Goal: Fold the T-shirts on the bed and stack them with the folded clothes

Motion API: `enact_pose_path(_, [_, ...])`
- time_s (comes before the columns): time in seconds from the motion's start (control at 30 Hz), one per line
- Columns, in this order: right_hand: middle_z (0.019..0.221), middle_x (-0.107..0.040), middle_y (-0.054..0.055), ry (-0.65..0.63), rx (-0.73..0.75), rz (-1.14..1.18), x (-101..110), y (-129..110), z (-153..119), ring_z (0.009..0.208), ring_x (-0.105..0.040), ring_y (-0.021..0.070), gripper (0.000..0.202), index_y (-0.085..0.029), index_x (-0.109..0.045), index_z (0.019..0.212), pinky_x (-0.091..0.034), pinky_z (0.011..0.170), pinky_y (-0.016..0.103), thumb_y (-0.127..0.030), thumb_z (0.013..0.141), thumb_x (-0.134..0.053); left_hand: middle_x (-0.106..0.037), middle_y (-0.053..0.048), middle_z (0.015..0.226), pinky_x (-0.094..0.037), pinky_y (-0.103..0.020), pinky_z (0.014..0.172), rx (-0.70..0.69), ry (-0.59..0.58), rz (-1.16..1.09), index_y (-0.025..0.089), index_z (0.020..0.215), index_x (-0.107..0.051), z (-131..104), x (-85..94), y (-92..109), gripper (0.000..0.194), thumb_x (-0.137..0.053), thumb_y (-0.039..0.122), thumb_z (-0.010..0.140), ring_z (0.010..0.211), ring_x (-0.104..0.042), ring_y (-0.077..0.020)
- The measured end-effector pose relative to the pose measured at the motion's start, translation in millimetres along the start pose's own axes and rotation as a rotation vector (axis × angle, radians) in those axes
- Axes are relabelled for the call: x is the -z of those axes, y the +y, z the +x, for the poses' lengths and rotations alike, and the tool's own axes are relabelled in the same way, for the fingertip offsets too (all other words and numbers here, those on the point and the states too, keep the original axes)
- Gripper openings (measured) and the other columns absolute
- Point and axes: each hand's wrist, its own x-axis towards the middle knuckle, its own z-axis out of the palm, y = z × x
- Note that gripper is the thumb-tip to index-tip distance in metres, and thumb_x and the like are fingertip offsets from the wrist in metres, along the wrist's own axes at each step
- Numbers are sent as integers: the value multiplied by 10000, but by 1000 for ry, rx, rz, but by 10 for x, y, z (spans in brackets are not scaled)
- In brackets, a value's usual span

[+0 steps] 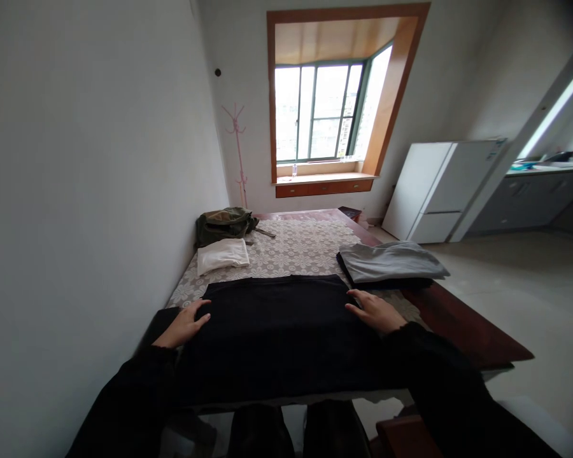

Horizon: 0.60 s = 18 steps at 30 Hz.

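A black garment [277, 334] lies spread flat along the near side of the table, its exact kind hard to make out. At its left edge is my left hand [185, 323], fingers apart and thumb pointing inward. My right hand [375, 310] is at the opposite edge, fingers also spread. Neither hand grips the cloth; whether the fingertips touch it I cannot tell. Right of the garment, a folded grey garment [386, 261] rests on top of dark folded cloth [401, 284]. Toward the back left lies a folded white cloth [223, 256].
A patterned tablecloth [296, 245] covers much of the reddish wooden table [463, 321]. Behind the white cloth sits a green backpack [224, 224], close to the left wall. Beyond the table are a pink coat rack [239, 146], a window and a white fridge [434, 191].
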Motion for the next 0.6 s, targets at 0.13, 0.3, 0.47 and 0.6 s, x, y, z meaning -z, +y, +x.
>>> enact_pose_path(0.13, [1250, -755, 128, 26, -14, -78, -295, 124, 327, 1149, -707, 330, 365, -248, -723, 1209, -521, 1041, 487, -369, 872, -651, -636, -197, 1438, -313, -533, 1227, 36, 71, 25, 186, 1159, -701, 412, -199, -145, 550, -658, 517, 723, 1470, -459, -381])
enact_pose_path(0.3, [1248, -738, 123, 59, 31, -29, -437, 202, 493, 1194, -689, 297, 264, -240, -774, 1102, -510, 1074, 439, -331, 893, -639, -703, -192, 1341, -411, -493, 1163, 61, 38, -55, 173, 1115, -736, 652, -222, -200, 484, -661, 455, 728, 1333, -604, -364])
enact_pose_path(0.47, [1217, -733, 117, 100, 27, 14, -472, 180, 537, 1159, -698, 280, 262, -233, -781, 1082, -514, 1073, 436, -278, 917, -583, -749, -179, 1266, -470, -457, 1102, 129, 33, -165, 183, 1009, -778, 815, -170, -187, 459, -804, 438, 628, 1250, -663, -363])
enact_pose_path(0.6, [1257, -716, 110, 147, 53, 54, -436, 78, 520, 1167, -690, 271, 309, -240, -764, 1150, -519, 1073, 431, -245, 921, -556, -797, -161, 1112, -525, -473, 1028, 177, 29, -263, 175, 941, -791, 854, -170, -130, 423, -835, 411, 592, 1143, -710, -371])
